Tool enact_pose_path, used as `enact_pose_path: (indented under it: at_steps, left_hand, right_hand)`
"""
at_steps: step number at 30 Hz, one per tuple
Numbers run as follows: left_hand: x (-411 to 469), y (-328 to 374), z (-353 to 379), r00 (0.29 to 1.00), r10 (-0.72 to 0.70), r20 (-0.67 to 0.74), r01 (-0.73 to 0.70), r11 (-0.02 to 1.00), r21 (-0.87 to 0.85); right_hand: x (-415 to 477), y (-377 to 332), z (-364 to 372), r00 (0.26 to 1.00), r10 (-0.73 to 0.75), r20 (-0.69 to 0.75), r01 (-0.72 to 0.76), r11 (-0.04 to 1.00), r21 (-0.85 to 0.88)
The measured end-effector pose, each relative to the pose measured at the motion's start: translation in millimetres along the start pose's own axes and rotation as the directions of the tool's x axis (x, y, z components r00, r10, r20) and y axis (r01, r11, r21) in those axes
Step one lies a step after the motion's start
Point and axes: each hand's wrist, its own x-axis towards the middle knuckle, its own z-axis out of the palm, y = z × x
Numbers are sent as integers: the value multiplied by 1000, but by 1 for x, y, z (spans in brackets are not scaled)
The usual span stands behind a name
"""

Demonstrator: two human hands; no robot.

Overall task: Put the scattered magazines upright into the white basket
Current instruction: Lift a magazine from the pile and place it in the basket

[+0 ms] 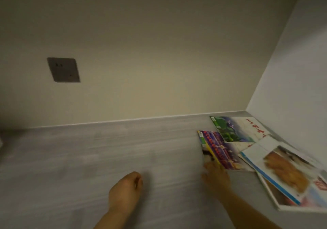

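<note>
Low at 6 o'clock, the left hand rests on the grey wood-grain desktop with its fingers curled in on themselves, clenched around nothing. The right hand reaches out at about 5 o'clock, its fingertips at the near left corner of a purple-covered magazine. That corner looks slightly raised off the desktop, but the blur hides whether the fingers pinch it or only touch it, so I cannot tell.

The scattered magazines lie flat in a loose overlapping heap at 4 o'clock, in the corner where the beige back wall meets a pale grey side panel. Farthest back is a magazine with a green landscape cover and red characters, its far edge near the back wall. The purple one lies partly over its near side. To the right, an open magazine showing a large food photo overlaps both, and another white-edged magazine pokes out beneath it, toward the frame's right edge.

A dark square wall socket sits on the back wall at about 10 o'clock, well apart from everything else.
</note>
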Motion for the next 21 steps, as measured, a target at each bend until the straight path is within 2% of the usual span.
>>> enact_pose_path:
  at_steps: [4, 10, 13, 16, 18, 21]
  left_hand:
    - [13, 41, 37, 989, 73, 127, -85, 993, 87]
    - [42, 90, 83, 931, 233, 281, -268, 959, 92]
    - [59, 123, 107, 899, 298, 320, -339, 937, 82]
    - [76, 163, 135, 853, 373, 365, -409, 912, 22]
    - [85, 193, 158, 831, 382, 405, -400, 915, -43]
    - [98, 236, 191, 834, 307, 458, -291, 951, -108]
  right_hand:
    - [13, 72, -14, 992, 122, -33, -124, 989, -83]
    - [33, 147, -23, 981, 157, -111, -176, 966, -190]
    - [40, 171, -19, 968, 232, -96, -247, 949, -197]
    - [47, 178, -13, 968, 235, -89, -247, 953, -174]
    - [48, 179, -11, 969, 228, -97, -241, 959, -151]
    - [50, 182, -7, 964, 237, -118, -251, 959, -128]
